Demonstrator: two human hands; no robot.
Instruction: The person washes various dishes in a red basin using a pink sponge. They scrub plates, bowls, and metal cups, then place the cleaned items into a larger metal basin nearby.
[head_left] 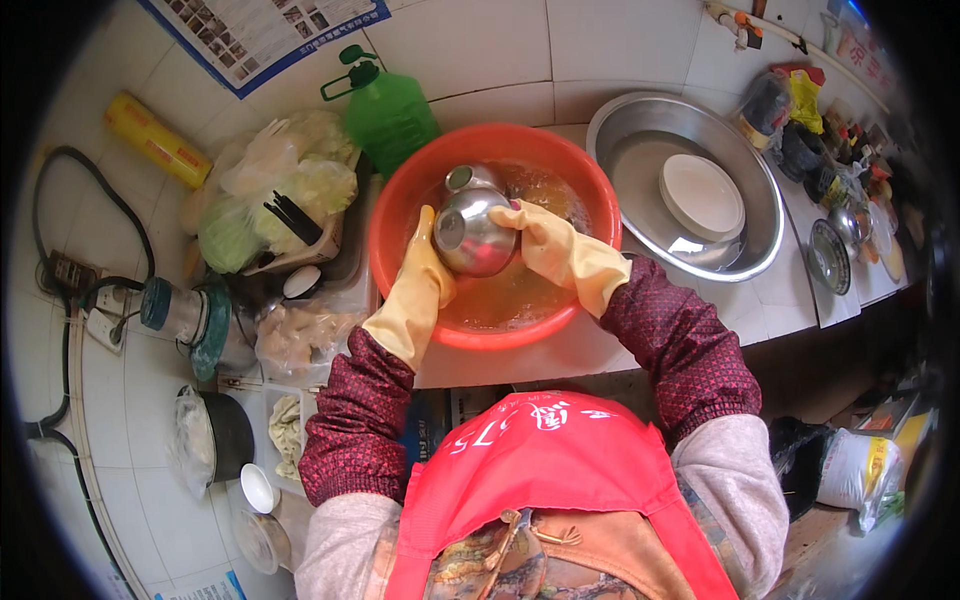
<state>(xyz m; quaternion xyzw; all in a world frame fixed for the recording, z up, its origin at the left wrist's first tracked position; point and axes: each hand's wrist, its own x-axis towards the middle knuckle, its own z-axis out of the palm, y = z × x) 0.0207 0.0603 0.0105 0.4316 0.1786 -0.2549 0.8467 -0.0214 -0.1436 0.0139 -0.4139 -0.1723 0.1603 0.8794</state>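
Observation:
An orange plastic basin (472, 325) holds murky, foamy water, with a shiny steel bowl (475, 238) tipped bottom-out over it. My left hand (428, 265), in a pale yellow rubber glove, cups the bowl's left side with fingers closed on it. My right hand (545, 245), gloved the same way, grips the bowl's upper right edge. Behind that bowl, a smaller steel vessel (465, 178) sits in the basin, its lower part hidden. Both forearms wear dark red patterned sleeve covers.
Right: a steel basin (625, 185) with white plates (700, 190), plus jars and bottles (830, 140). Left: bagged cabbage (230, 230), a green jug (390, 120), a blender (185, 315), cables and a black pot (225, 430). A tiled wall (480, 60) stands behind; a bag (855, 470) lies lower right.

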